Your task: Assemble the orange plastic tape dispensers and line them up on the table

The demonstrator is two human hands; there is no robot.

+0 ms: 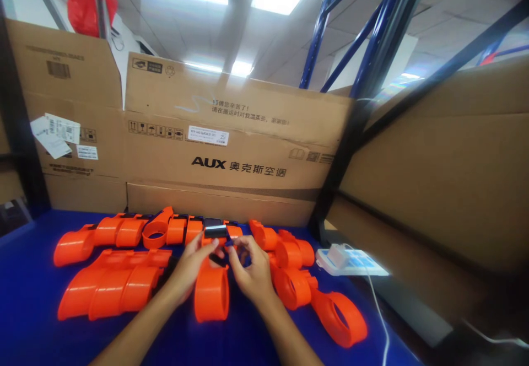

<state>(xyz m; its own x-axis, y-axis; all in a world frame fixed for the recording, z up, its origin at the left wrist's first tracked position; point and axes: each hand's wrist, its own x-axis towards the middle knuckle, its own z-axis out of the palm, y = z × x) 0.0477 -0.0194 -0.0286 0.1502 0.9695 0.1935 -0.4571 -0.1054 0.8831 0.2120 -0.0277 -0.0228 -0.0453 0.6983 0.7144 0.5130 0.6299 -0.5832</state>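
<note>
Both hands meet over the middle of the blue table, at an orange tape dispenser (211,295). Its round hub faces down toward me, and a black piece with a pale toothed edge (215,231) stands at the top. My left hand (193,267) is closed around the dispenser's left side, thumb along the front. On the right, my right hand (252,269) has its fingertips pinched on a small dark blue part (230,241) beside the toothed piece. Fingers hide much of the middle, so I cannot tell how these parts join.
More orange dispensers (109,289) lie in rows at left, along the back (157,233) and at right (345,319). A white power strip (351,261) with a cable sits at the table's right edge. Cardboard (239,151) walls the back; a dark rack post (343,162) rises right.
</note>
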